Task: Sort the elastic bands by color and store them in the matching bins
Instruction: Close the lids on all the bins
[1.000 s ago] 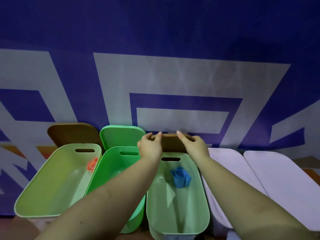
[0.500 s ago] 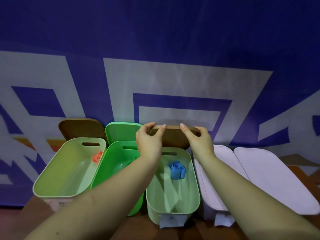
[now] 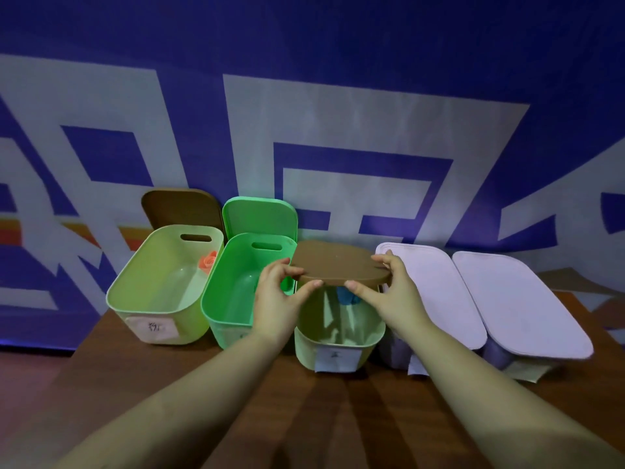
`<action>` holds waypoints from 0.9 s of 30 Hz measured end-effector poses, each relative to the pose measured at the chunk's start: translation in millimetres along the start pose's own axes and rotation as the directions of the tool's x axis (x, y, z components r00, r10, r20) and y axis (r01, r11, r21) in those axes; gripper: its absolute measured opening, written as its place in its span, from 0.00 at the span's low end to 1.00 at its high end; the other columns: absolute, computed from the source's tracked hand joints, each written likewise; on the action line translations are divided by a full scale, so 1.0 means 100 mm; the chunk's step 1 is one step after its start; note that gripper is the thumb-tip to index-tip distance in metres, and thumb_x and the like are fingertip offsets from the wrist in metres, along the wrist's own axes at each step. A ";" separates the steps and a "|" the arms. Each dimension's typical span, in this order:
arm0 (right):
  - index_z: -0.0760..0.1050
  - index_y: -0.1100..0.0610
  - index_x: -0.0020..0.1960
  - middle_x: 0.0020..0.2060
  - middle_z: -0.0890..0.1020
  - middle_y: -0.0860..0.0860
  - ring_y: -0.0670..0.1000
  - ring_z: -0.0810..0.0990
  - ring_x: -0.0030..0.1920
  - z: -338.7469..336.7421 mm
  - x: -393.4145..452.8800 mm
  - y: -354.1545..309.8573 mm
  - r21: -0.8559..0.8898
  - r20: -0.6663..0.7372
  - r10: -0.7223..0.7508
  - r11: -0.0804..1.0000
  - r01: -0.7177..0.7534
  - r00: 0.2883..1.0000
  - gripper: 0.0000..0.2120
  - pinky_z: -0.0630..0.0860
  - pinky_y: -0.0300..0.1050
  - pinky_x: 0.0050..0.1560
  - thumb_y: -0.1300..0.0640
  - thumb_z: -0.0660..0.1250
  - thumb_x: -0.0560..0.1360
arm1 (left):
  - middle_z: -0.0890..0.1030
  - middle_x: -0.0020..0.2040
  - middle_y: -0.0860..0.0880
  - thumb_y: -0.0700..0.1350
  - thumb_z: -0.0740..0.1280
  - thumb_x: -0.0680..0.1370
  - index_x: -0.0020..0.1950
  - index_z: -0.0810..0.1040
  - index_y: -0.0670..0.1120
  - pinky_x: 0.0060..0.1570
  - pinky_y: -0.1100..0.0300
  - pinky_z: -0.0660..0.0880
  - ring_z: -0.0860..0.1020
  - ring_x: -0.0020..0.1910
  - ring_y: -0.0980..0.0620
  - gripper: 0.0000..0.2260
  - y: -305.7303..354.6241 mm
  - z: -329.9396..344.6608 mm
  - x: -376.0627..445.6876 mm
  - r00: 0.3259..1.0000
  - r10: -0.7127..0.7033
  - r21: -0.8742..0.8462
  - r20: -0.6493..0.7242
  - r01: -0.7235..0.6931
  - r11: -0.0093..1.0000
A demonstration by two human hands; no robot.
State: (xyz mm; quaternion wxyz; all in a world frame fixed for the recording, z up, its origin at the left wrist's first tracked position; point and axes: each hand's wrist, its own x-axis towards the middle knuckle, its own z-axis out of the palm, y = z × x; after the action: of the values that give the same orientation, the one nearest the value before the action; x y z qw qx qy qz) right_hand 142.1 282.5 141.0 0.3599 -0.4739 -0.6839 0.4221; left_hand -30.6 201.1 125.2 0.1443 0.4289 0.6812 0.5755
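Your left hand (image 3: 277,296) and right hand (image 3: 389,292) grip the brown lid (image 3: 338,265), level, long axis left-right, over the bin (image 3: 338,346).

Brown lid (image 3: 338,267): showing as smooth and matt, looking like wood or wood-toned plastic.
Pale green bin (image 3: 162,292): appearing as smooth plastic, catching a soft sheen on its inner walls.
Bright green bin (image 3: 233,296): reading as glossy moulded plastic.
Middle bin (image 3: 338,346): showing thin, slightly translucent plastic.
Labels (image 3: 336,358): looking like matt paper.
Lilac lids (image 3: 517,299): appearing as matt, smooth plastic.
Table (image 3: 338,418): showing dark wood grain with a low sheen.
Backdrop (image 3: 338,79): hanging as printed matt sheet, faintly rippled.
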 end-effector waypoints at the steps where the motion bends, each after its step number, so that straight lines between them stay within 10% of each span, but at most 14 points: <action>1: 0.68 0.47 0.61 0.60 0.74 0.46 0.48 0.73 0.61 0.00 -0.03 0.03 -0.043 0.027 0.002 0.999 -0.001 1.000 0.33 0.71 0.49 0.65 0.46 0.79 0.61 | 0.76 0.57 0.47 0.47 0.78 0.66 0.40 0.74 0.55 0.63 0.55 0.69 0.74 0.61 0.50 0.13 -0.05 -0.01 -0.04 1.000 0.004 0.019 0.022 -0.005 1.000; 15: 0.57 0.42 0.73 0.77 0.49 0.44 0.50 0.56 0.75 0.00 -0.25 0.43 -0.462 0.191 0.006 0.883 0.084 0.982 0.45 0.63 0.49 0.71 0.39 0.76 0.63 | 0.67 0.68 0.49 0.46 0.77 0.67 0.62 0.74 0.47 0.61 0.69 0.63 0.70 0.65 0.53 0.25 -0.42 0.01 -0.35 0.955 0.022 0.267 0.295 -0.104 0.958; 21: 0.56 0.42 0.73 0.77 0.48 0.46 0.55 0.53 0.76 -0.05 -0.28 0.56 -0.544 0.204 0.012 0.833 0.104 0.979 0.45 0.56 0.54 0.74 0.35 0.74 0.63 | 0.66 0.71 0.44 0.56 0.77 0.65 0.66 0.72 0.46 0.70 0.52 0.59 0.64 0.70 0.44 0.33 -0.49 0.03 -0.36 0.946 0.103 0.417 0.308 -0.232 0.879; 27: 0.50 0.47 0.76 0.77 0.53 0.52 0.54 0.45 0.77 -0.07 -0.25 0.57 -0.702 0.151 0.008 0.704 0.101 0.989 0.51 0.39 0.53 0.74 0.28 0.67 0.63 | 0.56 0.77 0.48 0.70 0.68 0.64 0.77 0.50 0.47 0.73 0.47 0.41 0.49 0.77 0.47 0.51 -0.45 -0.01 -0.20 0.900 -0.111 0.613 0.422 -0.194 0.766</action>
State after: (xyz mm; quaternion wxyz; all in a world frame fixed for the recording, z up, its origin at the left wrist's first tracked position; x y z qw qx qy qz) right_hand 175.2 271.8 88.7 0.1114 -0.5268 -0.8291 0.1509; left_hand -38.0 186.5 78.7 0.1239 0.5846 0.7764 0.2003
